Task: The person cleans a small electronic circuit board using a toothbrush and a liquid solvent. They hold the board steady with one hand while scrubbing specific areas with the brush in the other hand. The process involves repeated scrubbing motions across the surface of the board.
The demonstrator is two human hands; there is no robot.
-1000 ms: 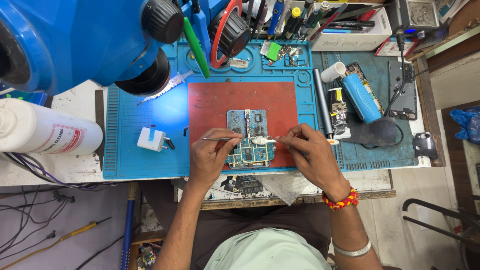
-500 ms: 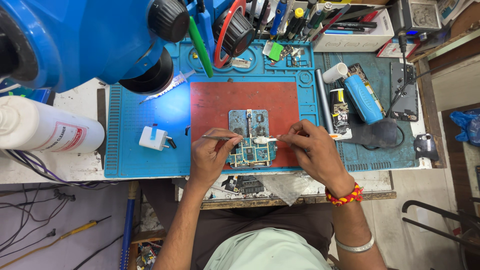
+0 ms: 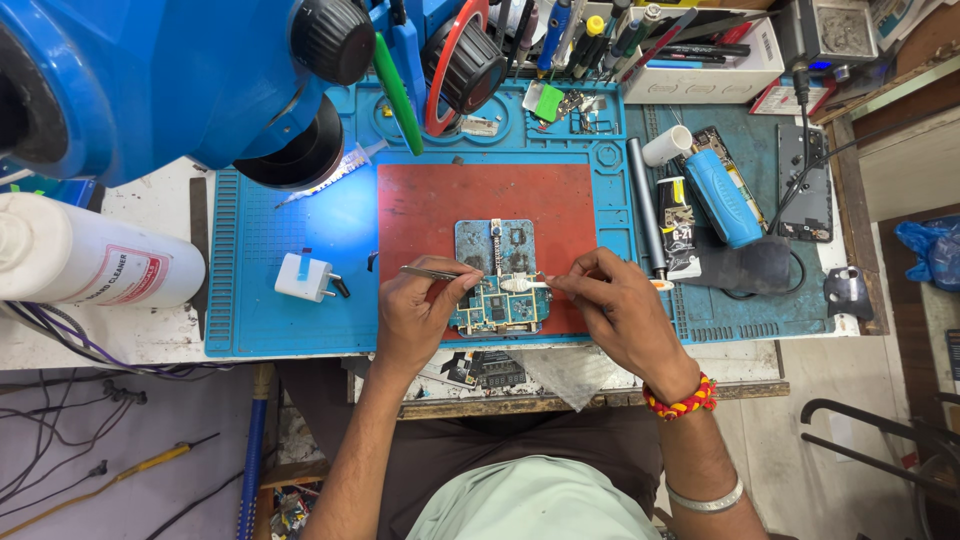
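The circuit board [image 3: 500, 305] lies on the red pad [image 3: 480, 205] at the middle of the blue work mat [image 3: 270, 240], with both hands meeting over it. The left hand [image 3: 415, 320] comes in from 7 o'clock, its fingers curled shut around a pair of thin metal tweezers [image 3: 432, 272] whose tips point toward 3 o'clock, just above the board's upper left edge. The right hand [image 3: 620, 310] reaches in from 5 o'clock; thumb and forefinger pinch a small white brush [image 3: 522, 284], held level, its head resting on the top edge of the board. A red and yellow beaded band [image 3: 680, 398] circles that wrist.

At 9 o'clock from the board, well apart on the mat, sits a white plug adapter [image 3: 303, 277]. Farther out toward 9 o'clock a white bottle [image 3: 90, 262] lies on its side on the bench. A big blue microscope [image 3: 150, 70] fills the 10 to 11 o'clock corner. At 2 o'clock lie a blue cylinder-shaped tool [image 3: 722, 197] and a dark tube [image 3: 680, 230], with a phone [image 3: 805, 183] beyond them.
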